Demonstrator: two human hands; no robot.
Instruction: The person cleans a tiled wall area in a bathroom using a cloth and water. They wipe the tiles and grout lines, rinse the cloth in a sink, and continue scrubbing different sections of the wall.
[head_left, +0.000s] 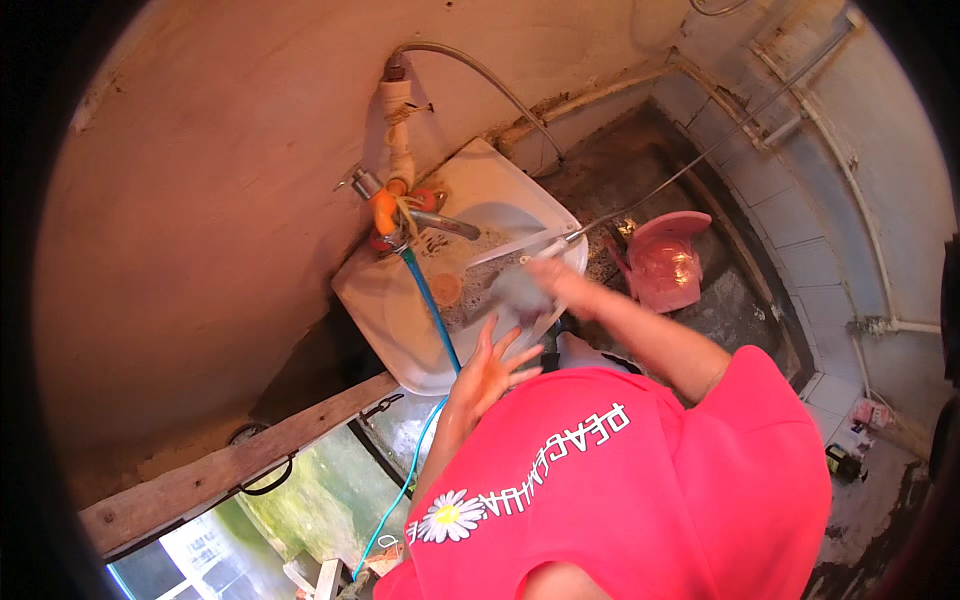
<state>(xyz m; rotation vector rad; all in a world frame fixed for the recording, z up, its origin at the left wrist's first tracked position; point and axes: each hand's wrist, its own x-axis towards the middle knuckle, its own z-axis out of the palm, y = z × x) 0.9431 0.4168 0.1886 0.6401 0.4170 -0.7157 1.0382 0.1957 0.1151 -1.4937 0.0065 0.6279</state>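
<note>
My left hand (487, 371) is above the near rim of a stained white washbasin (382, 322), palm up, fingers apart, with nothing in it. To its right my right hand (561, 285) is blurred over the basin's right side. Just beneath its fingers is a blurred greyish thing (521, 292); whether I hold it is unclear. A white handle (551, 249) on a metal hose (660, 187) lies by my right fingertips, across the basin's edge. An orange-bodied tap (385, 212) with a metal spout (450, 223) stands at the basin's back, a blue hose (429, 300) running from it.
A pink plastic chair or stool (664, 262) is on the dark wet floor, right of the basin. A wooden beam (247, 457) runs at the lower left. Pipes (847, 165) line the tiled right wall. A dark bottle (844, 463) stands low on the right.
</note>
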